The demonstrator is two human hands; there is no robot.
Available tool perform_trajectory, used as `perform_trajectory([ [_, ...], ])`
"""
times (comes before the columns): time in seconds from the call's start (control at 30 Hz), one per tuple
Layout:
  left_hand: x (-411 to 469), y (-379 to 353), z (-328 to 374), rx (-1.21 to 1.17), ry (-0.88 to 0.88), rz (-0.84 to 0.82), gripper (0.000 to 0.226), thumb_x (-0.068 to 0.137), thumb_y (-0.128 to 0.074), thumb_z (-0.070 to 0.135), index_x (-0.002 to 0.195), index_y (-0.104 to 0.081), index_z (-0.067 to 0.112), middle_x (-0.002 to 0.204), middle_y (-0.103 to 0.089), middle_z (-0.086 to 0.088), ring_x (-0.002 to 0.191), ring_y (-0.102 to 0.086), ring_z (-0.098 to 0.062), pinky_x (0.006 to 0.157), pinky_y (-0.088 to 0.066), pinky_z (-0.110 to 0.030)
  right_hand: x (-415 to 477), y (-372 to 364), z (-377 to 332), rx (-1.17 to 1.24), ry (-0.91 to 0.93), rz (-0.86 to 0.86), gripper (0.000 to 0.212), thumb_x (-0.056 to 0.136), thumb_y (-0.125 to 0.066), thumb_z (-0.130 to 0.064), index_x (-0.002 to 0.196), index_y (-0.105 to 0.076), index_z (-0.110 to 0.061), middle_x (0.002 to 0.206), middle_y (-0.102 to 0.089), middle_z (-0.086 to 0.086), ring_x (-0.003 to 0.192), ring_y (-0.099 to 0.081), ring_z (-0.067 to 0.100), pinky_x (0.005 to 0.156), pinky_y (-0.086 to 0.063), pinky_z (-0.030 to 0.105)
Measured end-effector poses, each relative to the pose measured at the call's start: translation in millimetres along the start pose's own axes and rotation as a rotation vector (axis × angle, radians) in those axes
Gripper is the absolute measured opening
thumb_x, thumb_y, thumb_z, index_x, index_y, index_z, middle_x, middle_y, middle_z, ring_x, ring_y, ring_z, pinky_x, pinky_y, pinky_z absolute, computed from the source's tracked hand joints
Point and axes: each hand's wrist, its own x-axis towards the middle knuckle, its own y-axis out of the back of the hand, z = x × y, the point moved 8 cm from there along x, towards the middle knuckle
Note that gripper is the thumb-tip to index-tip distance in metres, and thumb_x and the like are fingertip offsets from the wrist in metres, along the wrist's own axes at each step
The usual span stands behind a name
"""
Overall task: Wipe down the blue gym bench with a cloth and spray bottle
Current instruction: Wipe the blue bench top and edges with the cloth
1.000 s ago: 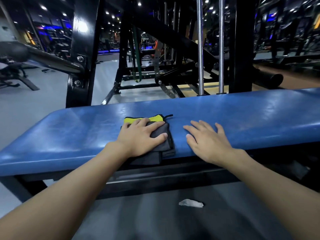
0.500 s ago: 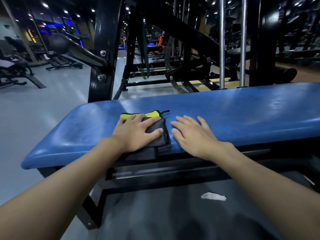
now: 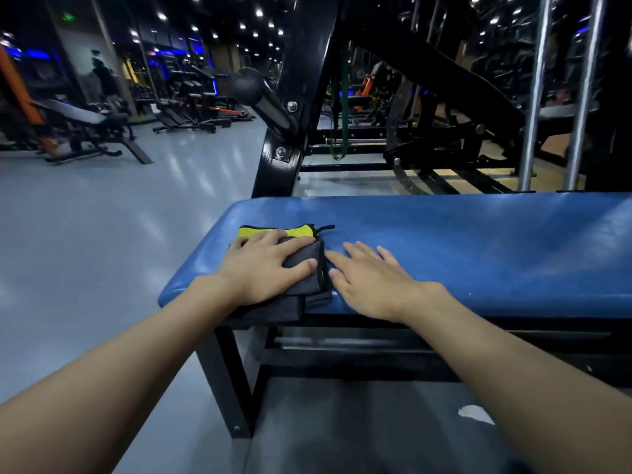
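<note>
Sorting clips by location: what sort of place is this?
Very likely a gym: a padded blue bench, adjustable workout benches across the floor, and a black weight machine with steel guide rods behind.

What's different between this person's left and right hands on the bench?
The left hand presses on the folded grey-and-yellow cloth; the right hand lies on bare blue bench. The left hand sits nearer the bench's end, the right hand further in. Both lie flat, palms down.
</note>
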Motion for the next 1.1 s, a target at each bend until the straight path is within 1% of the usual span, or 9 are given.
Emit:
perform_trajectory([
  [0.27, -33, 13, -88, -0.03, 0.092, 0.026, 0.081, 0.072, -0.009, 0.086, 0.146, -0.03, 0.06, 0.152, -0.037, 0.016, 0.143, -0.03, -0.014, 0.116, -0.026, -0.043, 17, -6, -21, 0.008, 0.041, -0.011, 0.049, 0.107, -0.018, -0.038, 0.156, -0.019, -0.038, 0.167, -0.008, 0.007, 0.154, -0.002, 0.02, 0.123, -0.001, 0.048],
  [0.4, -40, 11, -102, -0.073, 0.029, -0.06, 0.095, 0.062, -0.007, 0.102, 0.147, -0.023, 0.062, 0.157, -0.028, 0.017, 0.145, -0.026, -0.014, 0.118, -0.025, -0.045, 16, 2, -11, -0.001, 0.038, 0.005, 0.049, 0.104, -0.021, -0.051, 0.153, -0.024, -0.046, 0.167, -0.011, -0.001, 0.153, -0.002, 0.017, 0.121, 0.0, 0.049],
  [0.5, -44, 14, -109, -0.263, -0.014, -0.108, 0.09, 0.061, -0.038, 0.098, 0.144, -0.012, 0.071, 0.159, -0.013, 0.021, 0.14, -0.026, -0.004, 0.118, -0.024, -0.035, 12, 2, 16, -0.017, -0.082, -0.023, 0.057, 0.096, -0.017, -0.069, 0.151, -0.015, -0.055, 0.167, 0.001, -0.006, 0.153, 0.008, 0.024, 0.119, 0.006, 0.058],
  [0.57, -47, 13, -117, -0.303, -0.038, -0.128, 0.089, 0.057, -0.045, 0.1, 0.137, -0.017, 0.075, 0.155, -0.012, 0.022, 0.141, -0.023, -0.003, 0.118, -0.021, -0.029, 10, -5, 23, -0.053, -0.117, -0.056, 0.059, 0.093, -0.012, -0.074, 0.15, -0.007, -0.058, 0.167, 0.005, -0.005, 0.153, 0.009, 0.027, 0.118, 0.006, 0.06],
  [0.73, -46, 6, -105, -0.128, -0.127, -0.079, 0.085, 0.06, -0.037, 0.102, 0.137, -0.017, 0.074, 0.156, -0.025, 0.008, 0.146, -0.021, -0.02, 0.122, -0.021, -0.042, 11, 2, 23, -0.049, -0.086, -0.025, 0.06, 0.093, -0.015, -0.074, 0.15, -0.013, -0.056, 0.167, -0.002, -0.006, 0.154, 0.002, 0.025, 0.119, 0.001, 0.057],
  [0.8, -50, 7, -88, -0.001, -0.195, 0.006, 0.091, 0.064, -0.034, 0.101, 0.146, -0.018, 0.065, 0.153, -0.03, 0.003, 0.142, -0.026, -0.025, 0.119, -0.024, -0.044, 10, 11, 33, -0.059, -0.093, 0.021, 0.062, 0.093, -0.018, -0.073, 0.151, -0.019, -0.053, 0.167, -0.008, -0.007, 0.153, -0.001, 0.023, 0.119, 0.0, 0.055],
  [0.9, -55, 4, -61, 0.13, -0.257, 0.137, 0.094, 0.069, -0.031, 0.098, 0.151, -0.024, 0.053, 0.145, -0.041, -0.004, 0.132, -0.039, -0.031, 0.113, -0.029, -0.047, 4, 6, 48, -0.068, -0.161, 0.0, 0.065, 0.091, -0.013, -0.075, 0.152, -0.012, -0.053, 0.167, -0.001, -0.006, 0.154, 0.005, 0.025, 0.118, 0.004, 0.059],
  [1.0, -53, 1, -48, 0.172, -0.29, 0.216, 0.092, 0.071, -0.032, 0.097, 0.151, -0.022, 0.052, 0.142, -0.046, -0.006, 0.126, -0.044, -0.033, 0.109, -0.035, -0.049, 4, -2, 48, -0.071, -0.166, -0.013, 0.066, 0.091, -0.009, -0.075, 0.153, -0.009, -0.053, 0.168, 0.001, -0.005, 0.153, 0.006, 0.027, 0.118, 0.004, 0.061],
  [1.1, -51, 4, -55, 0.125, -0.318, 0.169, 0.093, 0.071, -0.039, 0.096, 0.151, -0.018, 0.055, 0.146, -0.042, -0.004, 0.131, -0.041, -0.031, 0.11, -0.034, -0.047, 0, 4, 47, -0.059, -0.137, -0.004, 0.066, 0.092, -0.01, -0.075, 0.153, -0.011, -0.051, 0.168, -0.001, -0.005, 0.154, 0.005, 0.026, 0.118, 0.005, 0.061],
])
